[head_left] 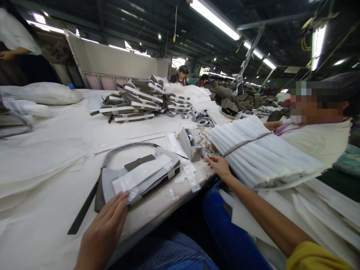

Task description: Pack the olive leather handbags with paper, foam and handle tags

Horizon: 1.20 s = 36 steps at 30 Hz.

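Observation:
On the table in front of me lies an olive-grey bag [105,202], partly covered in pale wrapping, with a white sheet [146,173] held on it by clear tape. Its curved handle [120,148], in greyish wrap, arches behind, and a dark strap hangs out to the left. My left hand [108,221] rests on the near edge of the bag, fingers stretched out along the wrapping. Beside the grey tape dispenser [190,145], my right hand [219,167] has thumb and fingertips pinched together; whatever they hold is too small to make out.
White strips [182,161] lie between bag and dispenser. A strapped bundle of white foam rolls [261,153] stands at the right, above a blue container [225,225]. Wrapped bags [140,99] are piled at the back. A co-worker [317,138] is at the right; other people are farther off.

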Motion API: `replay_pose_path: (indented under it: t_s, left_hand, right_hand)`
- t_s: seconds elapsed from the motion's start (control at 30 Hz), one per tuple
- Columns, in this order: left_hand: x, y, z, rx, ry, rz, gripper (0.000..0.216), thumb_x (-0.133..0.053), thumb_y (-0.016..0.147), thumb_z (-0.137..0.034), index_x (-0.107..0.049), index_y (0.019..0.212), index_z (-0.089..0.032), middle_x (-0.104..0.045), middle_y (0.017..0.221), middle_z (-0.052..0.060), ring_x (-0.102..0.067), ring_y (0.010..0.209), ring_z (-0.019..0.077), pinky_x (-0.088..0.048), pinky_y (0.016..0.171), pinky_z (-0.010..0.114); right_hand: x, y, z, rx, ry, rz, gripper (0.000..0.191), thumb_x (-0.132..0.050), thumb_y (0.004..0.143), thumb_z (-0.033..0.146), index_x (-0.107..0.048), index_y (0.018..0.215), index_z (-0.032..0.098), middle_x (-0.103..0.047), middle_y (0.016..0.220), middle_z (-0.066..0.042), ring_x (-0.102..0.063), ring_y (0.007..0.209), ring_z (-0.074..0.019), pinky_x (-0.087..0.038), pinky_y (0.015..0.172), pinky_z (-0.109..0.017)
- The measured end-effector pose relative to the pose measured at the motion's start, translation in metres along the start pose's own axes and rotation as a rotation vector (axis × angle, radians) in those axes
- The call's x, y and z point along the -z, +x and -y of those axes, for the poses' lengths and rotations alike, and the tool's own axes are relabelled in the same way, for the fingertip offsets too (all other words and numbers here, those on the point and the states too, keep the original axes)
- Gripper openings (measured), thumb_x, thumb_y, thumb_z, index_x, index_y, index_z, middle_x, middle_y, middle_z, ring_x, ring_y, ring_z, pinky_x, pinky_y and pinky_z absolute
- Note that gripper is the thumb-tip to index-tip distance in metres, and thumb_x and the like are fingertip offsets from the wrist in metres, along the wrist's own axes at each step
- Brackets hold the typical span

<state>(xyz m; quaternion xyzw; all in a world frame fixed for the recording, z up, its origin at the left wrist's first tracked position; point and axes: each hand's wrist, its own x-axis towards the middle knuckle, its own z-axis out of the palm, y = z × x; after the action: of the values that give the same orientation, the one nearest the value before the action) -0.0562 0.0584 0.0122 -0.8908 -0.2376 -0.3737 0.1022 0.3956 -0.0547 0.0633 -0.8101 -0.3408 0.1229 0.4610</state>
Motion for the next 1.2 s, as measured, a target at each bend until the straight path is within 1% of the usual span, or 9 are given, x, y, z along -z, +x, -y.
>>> replay_pose_path:
  t_s: [0.1,0.2,0.27,0.33,0.43,0.57,0.8,0.97,1.2]
  left_hand:
    - [0.000,0.000,0.000,-0.008,-0.006,-0.005,0.032,-0.043,0.098,-0.025,-0.057,0.125,-0.014,-0.064,0.131,0.009,-0.060,0.120,0.0224,-0.033,0.115,0.034]
    - [0.000,-0.002,0.001,0.006,-0.023,0.021,0.033,-0.044,0.099,-0.026,-0.056,0.126,-0.014,-0.062,0.133,0.009,-0.059,0.122,0.0229,-0.033,0.115,0.035]
    - [0.000,-0.003,0.001,0.018,-0.031,0.029,0.034,-0.045,0.098,-0.026,-0.055,0.128,-0.014,-0.062,0.134,0.008,-0.058,0.122,0.0229,-0.033,0.115,0.035]
    - [0.001,-0.004,0.001,0.032,-0.034,0.025,0.034,-0.047,0.098,-0.025,-0.055,0.130,-0.015,-0.062,0.134,0.008,-0.058,0.123,0.0226,-0.034,0.115,0.034]
    - [0.002,-0.002,-0.001,0.046,-0.041,0.020,0.034,-0.050,0.096,-0.024,-0.055,0.129,-0.016,-0.063,0.133,0.007,-0.059,0.122,0.0228,-0.036,0.113,0.034]
    - [0.003,0.002,-0.005,0.059,-0.045,0.029,0.029,-0.051,0.096,-0.021,-0.058,0.123,-0.016,-0.064,0.132,0.008,-0.060,0.121,0.0229,-0.041,0.110,0.036]
    - [0.008,0.008,-0.011,0.119,-0.051,0.022,0.023,-0.052,0.094,-0.014,-0.061,0.115,-0.014,-0.068,0.125,0.008,-0.061,0.119,0.0216,-0.048,0.106,0.036]
    - [0.008,0.009,-0.012,0.148,-0.089,0.064,0.023,-0.052,0.093,-0.011,-0.062,0.114,-0.013,-0.067,0.125,0.010,-0.059,0.122,0.0224,-0.048,0.107,0.037]
    - [0.005,0.005,-0.012,0.179,-0.128,0.088,0.026,-0.051,0.093,-0.009,-0.061,0.117,-0.013,-0.066,0.126,0.012,-0.057,0.124,0.0229,-0.047,0.110,0.040]
  right_hand:
    - [0.017,0.004,-0.004,0.117,-0.175,0.004,0.017,-0.064,0.080,0.034,-0.070,0.080,0.017,-0.070,0.070,-0.005,-0.066,0.064,-0.0194,-0.051,0.062,-0.030]
    - [0.038,-0.002,0.001,0.244,-0.313,0.020,0.012,-0.064,0.082,0.030,-0.071,0.082,0.021,-0.074,0.084,-0.006,-0.067,0.079,-0.0223,-0.050,0.078,-0.033]
    - [0.050,-0.010,0.009,0.350,-0.415,0.055,0.012,-0.064,0.084,0.031,-0.072,0.085,0.022,-0.074,0.094,-0.006,-0.067,0.088,-0.0232,-0.048,0.082,-0.033]
    - [0.058,-0.020,0.020,0.541,-0.594,0.111,0.015,-0.061,0.089,0.031,-0.073,0.088,0.023,-0.074,0.094,-0.007,-0.066,0.087,-0.0219,-0.046,0.078,-0.031]
    - [0.057,-0.035,0.044,0.924,-0.853,0.214,0.019,-0.054,0.096,0.031,-0.071,0.094,0.022,-0.073,0.091,-0.007,-0.065,0.081,-0.0188,-0.044,0.073,-0.028]
    - [0.030,-0.057,0.082,1.215,-0.865,0.376,0.018,-0.056,0.096,0.033,-0.068,0.093,0.020,-0.071,0.085,-0.005,-0.064,0.079,-0.0171,-0.042,0.073,-0.028]
    - [-0.059,-0.093,0.138,1.455,-0.704,0.556,0.030,-0.055,0.096,0.042,-0.064,0.079,0.020,-0.064,0.072,-0.002,-0.056,0.069,-0.0155,-0.034,0.066,-0.030]
    - [-0.112,-0.106,0.166,1.573,-0.670,0.601,0.033,-0.055,0.095,0.045,-0.061,0.075,0.018,-0.064,0.072,-0.002,-0.054,0.066,-0.0156,-0.031,0.063,-0.031]
    - [-0.147,-0.107,0.184,1.628,-0.765,0.601,0.029,-0.056,0.094,0.042,-0.062,0.079,0.017,-0.065,0.076,-0.004,-0.056,0.070,-0.0175,-0.028,0.064,-0.032]
